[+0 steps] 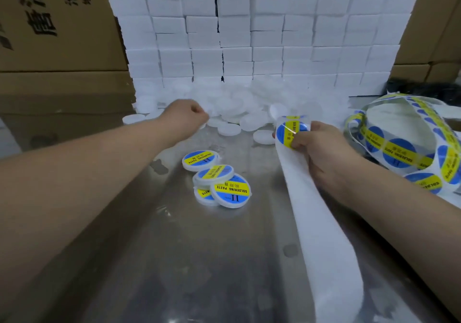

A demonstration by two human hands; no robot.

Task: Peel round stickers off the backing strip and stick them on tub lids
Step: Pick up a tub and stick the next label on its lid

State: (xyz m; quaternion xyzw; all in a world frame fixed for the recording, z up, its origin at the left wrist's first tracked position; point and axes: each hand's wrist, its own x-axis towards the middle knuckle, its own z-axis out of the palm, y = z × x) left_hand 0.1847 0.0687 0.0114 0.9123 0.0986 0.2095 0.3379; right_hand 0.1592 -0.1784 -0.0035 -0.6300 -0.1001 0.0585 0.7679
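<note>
1. Cardboard cartons (50, 35) and a wall of white blocks (249, 35) stood behind the steel desk (174, 260).
2. Left hand (185, 115), fingers curled, was at the heap of plain lids (237, 113); whether it held one could not be told.
3. Right hand (316, 145) gripped the backing strip (321, 222) at a round sticker (290, 133).
4. Four stickered lids (219, 180) lay mid-desk.

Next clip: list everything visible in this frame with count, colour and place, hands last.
labelled tubs: four, white with blue-and-yellow stickers, clustered mid-table
plain tubs: many, white, heaped below the block wall
blocks: many, white, stacked as a back wall
cardboard boxes: several, brown, behind on both sides
sticker loops: one coil, blue-and-yellow stickers, right
backing strip: one, white, bare, trailing from right hand to near edge
table: one, shiny metal
left hand: fingers curled at the heap's edge, grip unclear
right hand: grips the backing strip by a sticker
</note>
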